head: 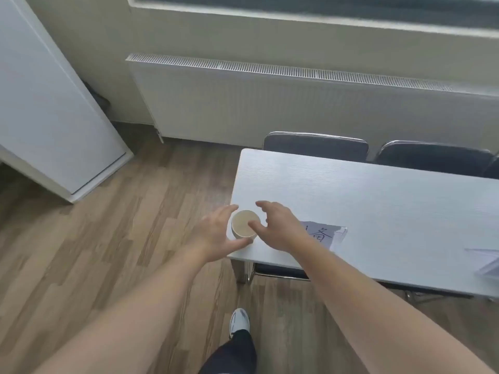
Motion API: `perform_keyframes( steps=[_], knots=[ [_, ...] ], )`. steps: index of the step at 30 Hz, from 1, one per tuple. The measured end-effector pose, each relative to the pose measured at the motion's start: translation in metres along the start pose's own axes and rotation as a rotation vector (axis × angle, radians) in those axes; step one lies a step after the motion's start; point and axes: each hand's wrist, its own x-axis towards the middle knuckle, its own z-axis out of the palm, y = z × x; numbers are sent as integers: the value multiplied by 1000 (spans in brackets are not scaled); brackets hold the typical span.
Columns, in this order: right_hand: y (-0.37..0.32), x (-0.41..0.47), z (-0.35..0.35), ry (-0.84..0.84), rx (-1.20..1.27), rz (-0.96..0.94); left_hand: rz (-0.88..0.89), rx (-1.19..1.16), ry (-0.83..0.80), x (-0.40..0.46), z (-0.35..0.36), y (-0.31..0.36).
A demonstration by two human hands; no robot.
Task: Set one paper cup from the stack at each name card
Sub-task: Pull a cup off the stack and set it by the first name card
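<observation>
A beige paper cup, or a stack of them seen from above, (244, 224) stands upright at the near left corner of the white table (378, 201). My left hand (216, 233) curls around its left side, thumb near the base and fingers spread; I cannot tell whether they touch. My right hand (278, 228) hovers at the cup's right side with fingers apart, the thumb over the rim. A clear name card holder with black handwriting (324, 234) lies just right of my right hand. A second card holder (486, 261) shows at the right edge.
Two dark chairs (316, 145) (432, 156) stand at the table's far side, and another chair sits under the near edge. A white radiator (270, 103) runs along the wall. A white cabinet (54, 117) stands at left. My foot (239, 319) is on the wood floor.
</observation>
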Motion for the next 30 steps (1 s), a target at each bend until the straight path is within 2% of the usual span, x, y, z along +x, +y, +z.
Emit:
perform_keyframes(
  steps=[4, 9, 14, 17, 26, 30],
  knots=[
    [3, 19, 12, -70, 38, 67, -53, -29, -104, 12, 12, -17],
    [4, 35, 15, -80, 141, 117, -47, -122, -88, 25, 16, -20],
    [6, 45, -21, 6, 416, 116, -14, -266, 28, 53, -2, 4],
    [8, 48, -51, -12, 593, 81, 37, -315, 108, 69, -13, 28],
    [22, 49, -109, -25, 647, 34, 165, -173, 203, 103, -30, 75],
    [27, 50, -117, -35, 674, 55, 168, -128, 176, 112, -32, 80]
  ],
)
